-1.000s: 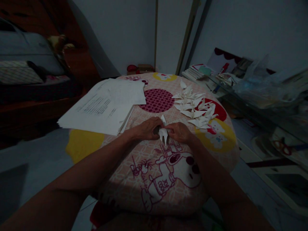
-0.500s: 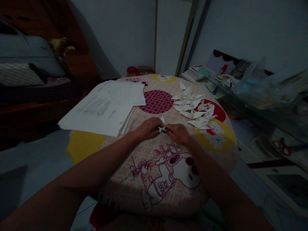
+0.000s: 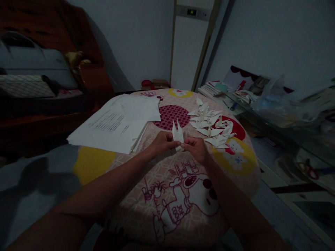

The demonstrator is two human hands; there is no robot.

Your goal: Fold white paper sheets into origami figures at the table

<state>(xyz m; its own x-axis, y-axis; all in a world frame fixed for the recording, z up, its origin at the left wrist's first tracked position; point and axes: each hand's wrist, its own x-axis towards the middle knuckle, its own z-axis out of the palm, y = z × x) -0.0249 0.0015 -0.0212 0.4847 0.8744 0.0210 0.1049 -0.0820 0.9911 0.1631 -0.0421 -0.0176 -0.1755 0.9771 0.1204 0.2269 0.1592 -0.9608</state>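
Note:
Between my two hands, over the middle of the round table, is a folded white paper piece with two narrow points standing up. My left hand pinches its left side, the thumb lying across its lower part. On the other side my right hand grips its lower right edge between thumb and fingers. Beyond my right hand, several white paper cranes lie close together on the patterned tablecloth.
A stack of printed paper sheets covers the table's left part. To the right stands a glass-topped cabinet with a clear plastic bag and a pile of booklets. A grey bag rests on the wooden seat at left.
The folded paper has turned upright, so its two points now show clearly. Both hands have shifted their hold on it. The view has tipped slightly upward.

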